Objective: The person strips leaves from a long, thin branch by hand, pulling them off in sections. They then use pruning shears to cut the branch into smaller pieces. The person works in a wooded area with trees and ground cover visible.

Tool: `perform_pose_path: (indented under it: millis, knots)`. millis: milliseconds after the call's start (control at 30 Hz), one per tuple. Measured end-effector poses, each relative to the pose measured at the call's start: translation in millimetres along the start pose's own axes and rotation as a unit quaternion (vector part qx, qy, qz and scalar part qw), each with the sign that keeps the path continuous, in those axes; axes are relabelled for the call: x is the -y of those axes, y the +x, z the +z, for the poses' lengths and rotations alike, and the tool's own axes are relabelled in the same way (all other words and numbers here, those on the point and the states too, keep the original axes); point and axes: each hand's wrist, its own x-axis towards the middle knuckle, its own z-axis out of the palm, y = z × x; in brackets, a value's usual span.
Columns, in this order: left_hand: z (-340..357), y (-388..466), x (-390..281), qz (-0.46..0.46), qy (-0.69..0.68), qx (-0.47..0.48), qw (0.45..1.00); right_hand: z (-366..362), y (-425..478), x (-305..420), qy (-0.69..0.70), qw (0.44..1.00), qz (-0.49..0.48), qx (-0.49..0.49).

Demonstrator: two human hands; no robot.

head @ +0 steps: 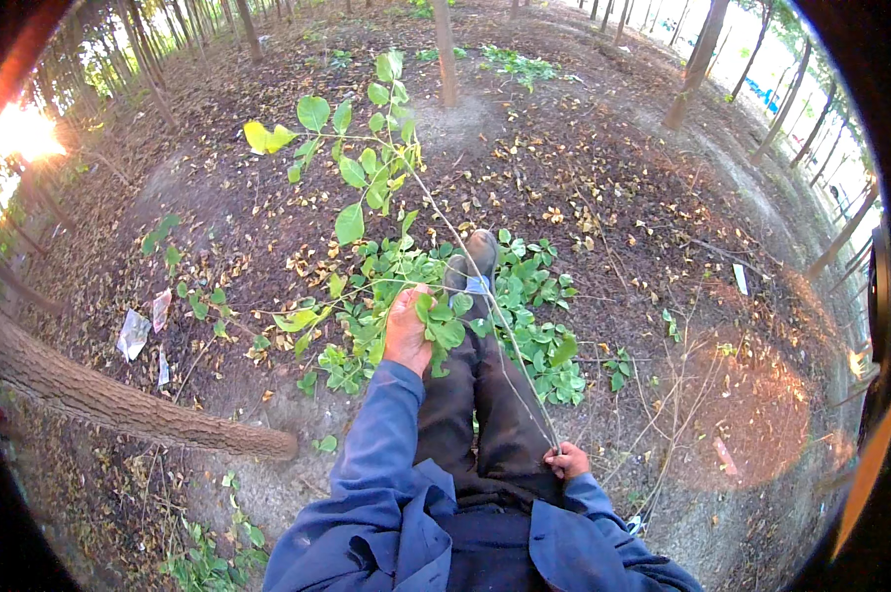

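Observation:
My right hand (568,462) grips the bare lower end of a long, thin leafy branch (460,240) beside my right thigh. The branch slants up and to the left across my legs, and its far end carries green leaves and a few yellow ones. Over my shins, my left hand (408,331) is closed around a bunch of green leaves (445,325); whether these still hang on the branch cannot be told. Beneath and around my feet lies a heap of green leaves (542,318) on the ground.
A rough-barked tree trunk (135,403) rises at my left. Stripped thin twigs (671,436) lie to my right. Plastic scraps (133,334) sit among dry leaves at left. More cut greenery (205,555) is at lower left. Slim trees (445,55) stand ahead.

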Motion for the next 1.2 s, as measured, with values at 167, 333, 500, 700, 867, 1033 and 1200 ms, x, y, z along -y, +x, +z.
perform_pose_path:
  millis: [167, 333, 500, 700, 867, 1033, 1200]
  knots:
    - [-2, -4, -5, 0.038, -0.039, -0.037, 0.998, -1, 1, -3, -0.007, 1.0, 0.003, 0.008]
    - [6, -7, -16, 0.107, -0.062, -0.085, 0.989, -2, 2, -2, -0.005, 1.0, 0.003, 0.019]
    - [23, -14, -33, 0.108, -0.067, -0.047, 0.991, 0, 0, 4, -0.012, 0.999, -0.003, 0.042]
    - [28, -6, -40, 0.119, -0.067, -0.003, 0.991, 2, -1, 8, -0.023, 0.999, 0.003, 0.041]
    - [30, -4, -47, 0.109, -0.05, 0.039, 0.992, -2, 4, 4, -0.007, 0.998, 0.027, 0.058]
    - [23, 2, -39, 0.056, -0.031, 0.101, 0.993, -3, 4, 3, 0.023, 0.998, 0.021, 0.046]
    - [20, 4, -23, 0.051, 0.06, 0.053, 0.995, -7, 7, -3, 0.021, 0.999, 0.013, 0.043]
